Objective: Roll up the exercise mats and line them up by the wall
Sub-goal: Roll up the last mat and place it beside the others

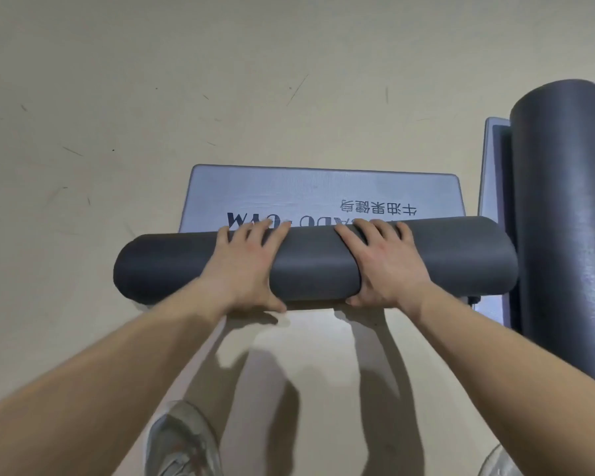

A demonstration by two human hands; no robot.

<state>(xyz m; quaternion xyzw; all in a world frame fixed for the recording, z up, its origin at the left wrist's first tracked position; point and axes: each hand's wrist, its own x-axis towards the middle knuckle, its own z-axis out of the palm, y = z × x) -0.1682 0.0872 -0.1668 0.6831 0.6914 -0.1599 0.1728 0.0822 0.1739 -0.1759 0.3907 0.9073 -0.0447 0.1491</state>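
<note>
Matt, finely textured grey foam mat (315,266); smooth, scuffed, pale floor (117,97).

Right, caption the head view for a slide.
Left hand and right hand grip a nearly rolled grey mat, its printed tail flat on the floor; another rolled mat lies beside it.

Left hand (251,266) and right hand (383,266) grip a mostly rolled dark grey foam exercise mat (311,262) on the beige floor (117,115), beside another rolled grey mat (564,218).
</note>
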